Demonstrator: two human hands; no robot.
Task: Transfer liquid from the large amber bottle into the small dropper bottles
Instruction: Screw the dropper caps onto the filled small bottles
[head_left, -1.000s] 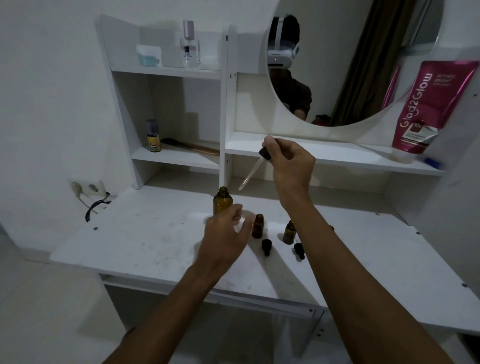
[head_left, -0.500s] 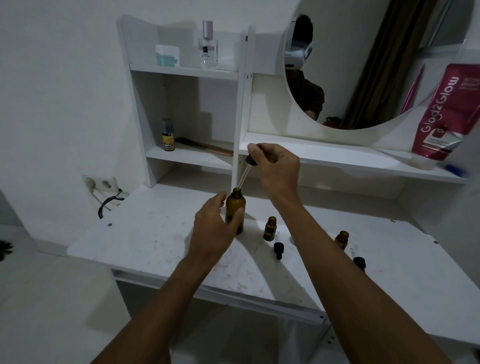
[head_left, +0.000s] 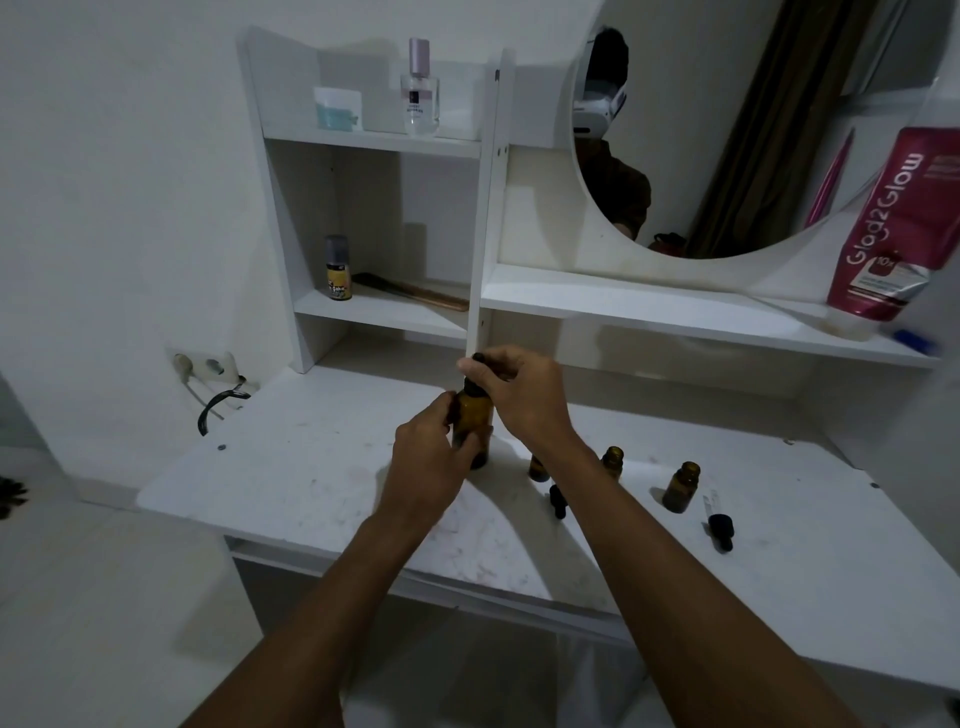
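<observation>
White laminate vanity desk (head_left: 291, 467) with shelf unit and round mirror (head_left: 727, 156) behind; work area sits at the desk's middle.

Large amber glass bottle (head_left: 471, 423) stands upright mid-desk; left hand (head_left: 428, 462) is closed around its body, steadying it. Right hand (head_left: 519, 387) is closed in a pinch on the black rubber dropper bulb (head_left: 475, 364), now directly over the bottle's mouth. Half a second ago the glass pipette was only entering the neck at a slant; a second ago it was held high and clear; now the tube is out of sight, judged fully inside the bottle.

Meaning: the draw-up step is at hand; liquid not yet moved in this cycle, as far as can be judged.

Three small amber dropper bottles (head_left: 680, 486) stand uncapped to the right, one largely hidden behind the right forearm; fill levels cannot be told. Two small black dropper caps (head_left: 721, 529) lie loose just near of them.
</observation>
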